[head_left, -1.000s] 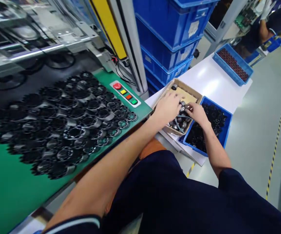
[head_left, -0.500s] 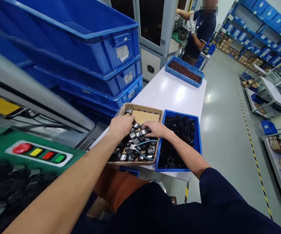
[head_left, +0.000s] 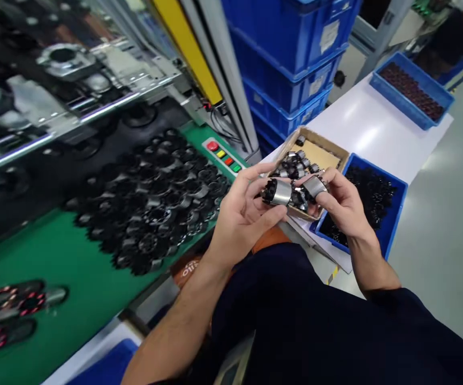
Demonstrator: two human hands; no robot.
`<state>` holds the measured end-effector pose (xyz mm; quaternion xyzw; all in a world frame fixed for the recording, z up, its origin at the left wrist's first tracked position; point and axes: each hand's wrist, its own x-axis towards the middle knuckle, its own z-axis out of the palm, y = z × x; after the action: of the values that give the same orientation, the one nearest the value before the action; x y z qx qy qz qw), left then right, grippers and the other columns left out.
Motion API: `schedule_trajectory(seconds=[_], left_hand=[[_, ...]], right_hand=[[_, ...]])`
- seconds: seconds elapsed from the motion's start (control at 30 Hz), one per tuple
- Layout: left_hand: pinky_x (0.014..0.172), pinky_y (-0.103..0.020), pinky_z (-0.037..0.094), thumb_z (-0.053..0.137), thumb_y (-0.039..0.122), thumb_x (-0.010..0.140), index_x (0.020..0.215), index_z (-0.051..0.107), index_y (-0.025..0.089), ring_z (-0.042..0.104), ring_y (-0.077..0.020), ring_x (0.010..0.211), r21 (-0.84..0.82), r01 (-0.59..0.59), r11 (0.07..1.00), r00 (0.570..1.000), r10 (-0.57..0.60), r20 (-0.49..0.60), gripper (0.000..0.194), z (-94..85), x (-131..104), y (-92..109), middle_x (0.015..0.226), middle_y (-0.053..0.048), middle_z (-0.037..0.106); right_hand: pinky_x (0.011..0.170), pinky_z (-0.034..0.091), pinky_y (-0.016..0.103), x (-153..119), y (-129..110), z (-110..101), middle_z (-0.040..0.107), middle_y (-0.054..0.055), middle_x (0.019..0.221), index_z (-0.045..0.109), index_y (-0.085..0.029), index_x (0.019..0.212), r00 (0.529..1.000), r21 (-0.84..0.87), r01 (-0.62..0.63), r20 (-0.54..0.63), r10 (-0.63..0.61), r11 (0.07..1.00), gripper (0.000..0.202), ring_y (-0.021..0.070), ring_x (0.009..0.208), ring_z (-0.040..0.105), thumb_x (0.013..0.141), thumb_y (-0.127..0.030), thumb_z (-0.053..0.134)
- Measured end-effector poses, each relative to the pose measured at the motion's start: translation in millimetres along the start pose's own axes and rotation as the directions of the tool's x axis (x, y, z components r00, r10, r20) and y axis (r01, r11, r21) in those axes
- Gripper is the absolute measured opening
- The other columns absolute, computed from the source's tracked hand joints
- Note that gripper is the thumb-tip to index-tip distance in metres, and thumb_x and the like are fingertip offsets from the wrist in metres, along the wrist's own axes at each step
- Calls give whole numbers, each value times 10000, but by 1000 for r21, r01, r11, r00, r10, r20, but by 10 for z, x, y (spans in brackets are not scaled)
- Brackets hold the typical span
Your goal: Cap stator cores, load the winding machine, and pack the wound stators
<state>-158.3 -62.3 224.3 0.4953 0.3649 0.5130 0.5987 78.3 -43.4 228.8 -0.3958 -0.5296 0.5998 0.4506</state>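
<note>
I have the left hand (head_left: pixel 247 211) cupping one toothed ring (head_left: pixel 281 192) and the right hand (head_left: pixel 343 200) pinching a second ring (head_left: pixel 315 186), both over the near side of the cardboard box (head_left: pixel 324 141). The first ring's axis runs roughly toward the second. Right of the box sits the blue tray (head_left: pixel 395 222), nearer the right hand; left of it, the green worktop (head_left: pixel 82 289).

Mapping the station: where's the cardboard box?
Head view, right of centre: cardboard box on the white table, left of the nearer blue bin, partly behind the left hand and right hand.
</note>
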Motion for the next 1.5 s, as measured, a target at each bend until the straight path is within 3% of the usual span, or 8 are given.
schedule_trajectory(seconds=[0.17, 0.33, 0.5, 0.63, 0.73, 0.97, 1.23, 1.5], left_hand=[[689, -257, 720, 1011, 465, 969, 1356, 788, 344, 755, -122, 743, -78, -52, 996, 987, 39, -157, 463, -298, -602, 125, 1372, -47, 854], [681, -204, 690, 1050, 409, 928, 1301, 830, 267, 810, -142, 821, -33, -152, 988, 937, 134, -324, 456, -623, -1021, 151, 1308, -78, 889], [889, -237, 747, 1116, 298, 807, 1270, 895, 252, 887, -204, 1018, 181, -151, 972, 770, 231, -594, 515, -1061, -1606, 95, 1213, -55, 907], [927, -253, 752, 1109, 331, 774, 1270, 914, 327, 873, -176, 963, 430, 102, 897, 571, 301, -764, 534, -1495, -2178, 47, 1183, 30, 905], [810, -246, 735, 1079, 402, 785, 1282, 910, 385, 823, -151, 822, 453, 286, 845, 514, 264, -816, 525, -1761, -2489, 45, 1043, 69, 891], [879, -297, 753, 1130, 402, 714, 1199, 902, 232, 896, -233, 957, 286, 14, 958, 620, 216, -755, 562, -1724, -2613, 147, 1150, -82, 915], [924, -364, 633, 961, 433, 945, 1306, 908, 247, 781, -205, 844, 724, 391, 568, 581, 458, -673, 409, -1913, -2558, 29, 916, -13, 824], [823, -373, 579, 904, 482, 927, 1245, 919, 167, 740, -232, 707, 703, 510, 496, 602, 378, -703, 448, -2223, -2601, -387, 731, -11, 759]], right_hand=[[574, 666, 291, 42, -218, 533, 835, 22, 1346, 657, -374, 1403, 990, 8, 4, 139, -5, 1000, 685, 106, 620, 684, 883, -628, 1024], [562, 680, 277, 238, -89, 922, 834, 36, 1423, 770, -345, 1334, 962, 42, 80, 259, -89, 996, 545, 111, 648, 725, 890, -488, 1054], [525, 646, 255, 387, 27, 1124, 849, 10, 1356, 799, -376, 1343, 939, 78, 77, 330, -99, 994, 526, 114, 651, 730, 882, -401, 1051], [483, 574, 251, 545, 126, 1057, 845, 18, 1332, 774, -372, 1334, 965, -13, 57, 258, -52, 998, 547, 117, 658, 695, 874, -511, 1035], [510, 553, 263, 727, 240, 858, 822, 4, 1178, 753, -363, 1209, 986, -183, 131, 123, -109, 974, 494, 126, 667, 677, 878, -633, 1001], [729, 640, 436, 1121, 676, 402, 779, 112, 1103, 804, -275, 1357, 929, -823, 283, 109, -352, 493, 520, 232, 780, 665, 919, -541, 889], [800, 695, 497, 1310, 1132, 321, 792, 132, 1128, 807, -188, 1344, 950, -851, 272, 164, -264, 450, 573, 213, 698, 683, 935, -590, 825], [714, 712, 430, 1279, 1027, 299, 808, 68, 958, 832, -229, 1294, 955, -817, 251, 121, -272, 519, 615, 234, 735, 759, 888, -684, 915]])
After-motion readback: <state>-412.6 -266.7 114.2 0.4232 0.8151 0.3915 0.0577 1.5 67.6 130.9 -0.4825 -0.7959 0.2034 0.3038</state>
